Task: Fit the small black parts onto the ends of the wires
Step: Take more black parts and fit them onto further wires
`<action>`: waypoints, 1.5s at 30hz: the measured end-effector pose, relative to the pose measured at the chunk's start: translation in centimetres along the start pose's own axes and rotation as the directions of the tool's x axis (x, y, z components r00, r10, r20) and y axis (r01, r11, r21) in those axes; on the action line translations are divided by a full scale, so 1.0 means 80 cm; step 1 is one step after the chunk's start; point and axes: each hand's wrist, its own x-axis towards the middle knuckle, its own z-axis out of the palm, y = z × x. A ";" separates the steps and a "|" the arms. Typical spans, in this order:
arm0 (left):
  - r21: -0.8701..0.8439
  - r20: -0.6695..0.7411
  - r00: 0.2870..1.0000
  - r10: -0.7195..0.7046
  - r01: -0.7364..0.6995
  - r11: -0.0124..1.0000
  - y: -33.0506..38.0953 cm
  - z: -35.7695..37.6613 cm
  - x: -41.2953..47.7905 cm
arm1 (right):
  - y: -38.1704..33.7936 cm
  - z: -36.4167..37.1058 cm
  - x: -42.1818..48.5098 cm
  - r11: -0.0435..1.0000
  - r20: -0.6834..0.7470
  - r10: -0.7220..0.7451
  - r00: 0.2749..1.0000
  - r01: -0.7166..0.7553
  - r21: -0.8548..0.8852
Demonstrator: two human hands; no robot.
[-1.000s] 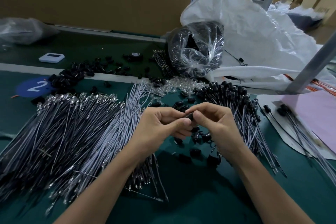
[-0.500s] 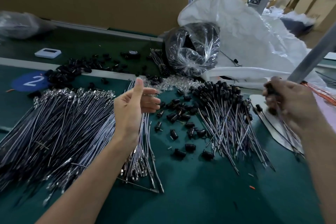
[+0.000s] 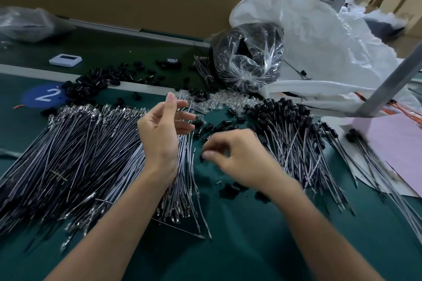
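Our right hand (image 3: 239,162), blurred, pinches one small black part (image 3: 201,158) just above the table (image 3: 251,246), among the loose black parts (image 3: 219,126). Our left hand (image 3: 159,130) hovers with fingers slack and empty over the bare wires (image 3: 80,155). Capped wires (image 3: 290,139) crowd the right side, and bare green table lies nearest us.

The bare wires (image 3: 75,150) lie in a wide heap left of the fingers (image 3: 183,117) of the left hand (image 3: 159,134), some running under its wrist. Loose caps (image 3: 214,125) are scattered between both hands and under the fingers (image 3: 219,143) of the right hand (image 3: 239,162). Right of those fingers lie the capped wires (image 3: 290,134) — further right, a paper sheet (image 3: 397,148). Behind the fingers sit tiny beads (image 3: 219,100), then a bag of parts (image 3: 246,59) — against a big sack (image 3: 319,41)
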 end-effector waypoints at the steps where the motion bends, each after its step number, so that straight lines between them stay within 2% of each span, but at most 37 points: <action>1: 0.003 -0.004 1.000 0.004 -0.004 1.000 0.000 -0.001 0.000 | -0.007 0.011 0.001 0.999 0.054 0.018 0.998 -0.017 -0.030; 3: 0.009 -0.011 1.000 0.007 -0.007 1.000 -0.001 -0.002 0.001 | -0.014 0.028 0.001 0.983 0.142 0.068 0.987 -0.042 -0.181; 5: 0.005 -0.020 1.000 0.007 -0.007 1.000 -0.001 -0.002 0.002 | -0.016 0.038 0.001 0.933 0.165 0.069 0.984 -0.005 -0.360; 9: 0.006 -0.030 1.000 0.009 -0.009 1.000 -0.002 -0.002 0.002 | -0.014 0.047 -0.003 0.941 0.179 0.059 0.982 0.005 -0.338; 12: 0.010 -0.037 0.999 0.008 -0.008 1.000 -0.002 -0.002 0.001 | -0.011 0.042 -0.006 0.981 0.179 0.144 0.973 -0.116 -0.158; 15: 0.016 -0.040 0.999 0.007 -0.007 1.000 -0.003 -0.002 0.002 | -0.003 0.024 -0.007 0.949 0.166 0.243 0.956 -0.269 0.162; 17: 0.023 -0.047 0.999 0.006 -0.005 1.000 -0.004 -0.002 0.002 | 0.003 0.013 -0.008 0.858 0.149 0.250 0.957 -0.290 0.423; 19: 0.049 -0.061 0.998 0.009 -0.006 0.999 -0.005 -0.002 0.001 | 0.008 0.004 -0.009 0.736 0.129 0.264 0.956 -0.286 0.614; 21: 0.095 -0.060 0.998 0.017 -0.011 0.995 0.001 -0.002 0.002 | 0.015 -0.002 -0.010 0.639 0.130 0.272 0.954 -0.280 0.717; 24: 0.215 0.013 0.996 0.084 -0.085 0.973 0.033 -0.010 0.014 | 0.021 -0.008 -0.012 0.566 0.104 0.267 0.958 -0.243 0.788; 26: 0.415 0.111 0.978 0.176 -0.206 0.886 0.065 -0.024 0.030 | 0.025 -0.011 -0.013 0.513 0.051 0.259 0.964 -0.182 0.839; 27: 0.562 0.170 0.963 0.207 -0.267 0.782 0.079 -0.032 0.039 | 0.027 -0.012 -0.013 0.487 0.025 0.256 0.966 -0.151 0.860; 29: 0.837 0.246 0.953 0.177 -0.301 0.456 0.100 -0.050 0.050 | 0.029 -0.015 -0.012 0.457 -0.016 0.247 0.969 -0.102 0.884; 31: 0.968 0.216 0.975 0.048 -0.220 0.123 0.108 -0.064 0.053 | 0.028 -0.015 -0.012 0.454 -0.043 0.245 0.969 -0.075 0.888; 32: 0.983 0.183 0.983 -0.026 -0.183 0.004 0.107 -0.068 0.051 | 0.028 -0.014 -0.012 0.479 -0.064 0.254 0.965 -0.068 0.875; 33: 0.984 0.153 0.984 -0.096 -0.160 -0.073 0.102 -0.072 0.050 | 0.028 -0.013 -0.012 0.523 -0.093 0.265 0.960 -0.062 0.850; 35: 0.981 0.120 0.974 -0.194 -0.146 -0.127 0.089 -0.078 0.046 | 0.028 -0.011 -0.012 0.603 -0.148 0.275 0.950 -0.050 0.796; 37: 0.984 0.105 0.970 -0.218 -0.133 -0.121 0.076 -0.083 0.044 | 0.029 -0.009 -0.011 0.622 -0.155 0.284 0.946 -0.059 0.781; 42: 0.996 0.091 0.979 -0.182 -0.088 0.025 0.061 -0.089 0.047 | 0.032 -0.005 -0.011 0.648 -0.120 0.306 0.944 -0.114 0.753; 45: 0.994 0.093 0.983 -0.158 -0.083 0.068 0.058 -0.090 0.047 | 0.034 -0.002 -0.010 0.655 -0.123 0.312 0.942 -0.120 0.746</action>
